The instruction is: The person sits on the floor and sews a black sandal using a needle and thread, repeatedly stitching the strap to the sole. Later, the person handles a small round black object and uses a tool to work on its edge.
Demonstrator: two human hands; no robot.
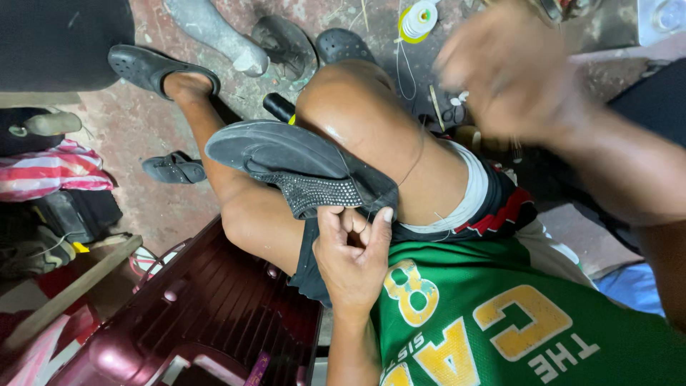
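Note:
A black flat shoe (275,150) lies sole-up across my thigh, its studded strap (314,193) hanging toward me. My left hand (354,257) pinches the shoe's edge by the strap, thumb up against the black upper. My right hand (511,71) is raised above my knee, to the right of the shoe, and blurred by motion, so its grip is unclear. A thin thread (416,161) runs from the shoe up over my thigh toward that hand.
A white thread spool (419,18) sits on the floor beyond my knee. Black clogs (341,45), a worn shoe (286,43), a sandal (174,169) and a grey shoe last (214,32) lie around. A maroon plastic stool (214,314) stands at lower left.

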